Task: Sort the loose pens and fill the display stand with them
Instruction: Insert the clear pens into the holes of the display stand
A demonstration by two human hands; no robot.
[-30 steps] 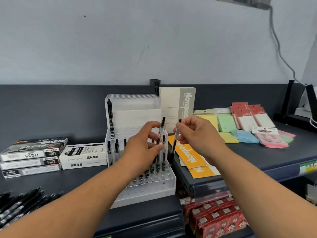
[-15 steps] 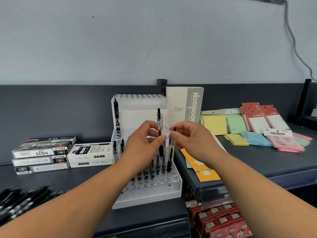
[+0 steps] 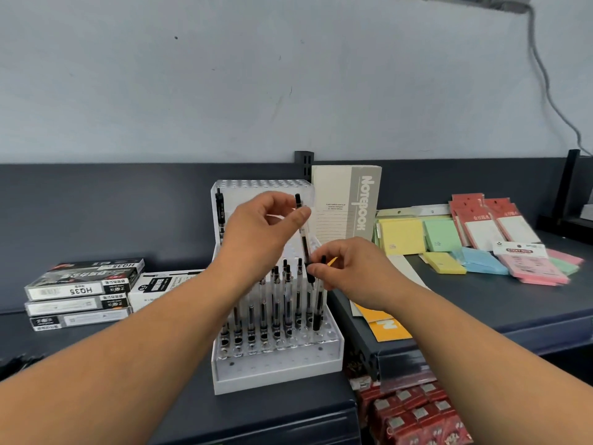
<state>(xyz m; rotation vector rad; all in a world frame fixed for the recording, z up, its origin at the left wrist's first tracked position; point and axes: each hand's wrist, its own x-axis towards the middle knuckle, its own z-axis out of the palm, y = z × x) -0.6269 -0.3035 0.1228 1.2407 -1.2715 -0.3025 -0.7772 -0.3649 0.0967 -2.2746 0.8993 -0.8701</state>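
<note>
We've got left hand (image 3: 266, 226) raised over the display stand (image 3: 276, 377), pinching an upright pen (image 3: 305, 248) near its top, right hand (image 3: 349, 271) lower, pinching a second pen (image 3: 318, 303) at the stand's right edge.

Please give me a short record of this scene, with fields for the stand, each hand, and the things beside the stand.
display stand: white, pens standing in its lower tier, front holes free
left hand: holds a pen upright above the stand
right hand: pinches the top of a second pen at the right end of the row
left of stand: stacked boxes
right of stand: upright notebook, sticky notes
</note>
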